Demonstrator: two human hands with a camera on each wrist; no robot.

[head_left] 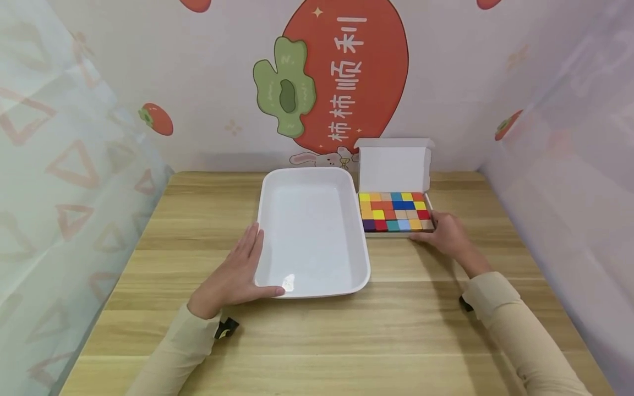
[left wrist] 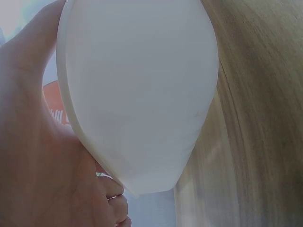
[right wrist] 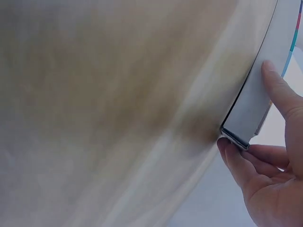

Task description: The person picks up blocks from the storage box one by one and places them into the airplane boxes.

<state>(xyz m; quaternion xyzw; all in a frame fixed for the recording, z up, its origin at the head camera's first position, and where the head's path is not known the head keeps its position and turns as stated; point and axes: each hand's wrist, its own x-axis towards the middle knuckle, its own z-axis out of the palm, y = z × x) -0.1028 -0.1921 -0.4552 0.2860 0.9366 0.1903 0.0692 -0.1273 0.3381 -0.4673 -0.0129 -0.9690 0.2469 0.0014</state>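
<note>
A white rectangular tray [head_left: 312,236] lies on the wooden table. My left hand [head_left: 235,275] rests at its near left corner, fingers fairly straight along the left side and thumb on the front rim. The tray's outer wall [left wrist: 137,94] fills much of the left wrist view. To the tray's right sits a white cardboard box [head_left: 393,168], its lid raised, filled with rows of colored blocks [head_left: 393,212]. My right hand [head_left: 446,234] grips the box's near right corner. In the right wrist view, the thumb [right wrist: 277,85] presses the front wall and the fingers [right wrist: 241,163] bend at the side.
The wooden table [head_left: 317,346] extends in front of the tray and box. A printed wall [head_left: 223,82] with persimmon pictures stands behind. Pale patterned sheets [head_left: 74,181] enclose the left and right sides.
</note>
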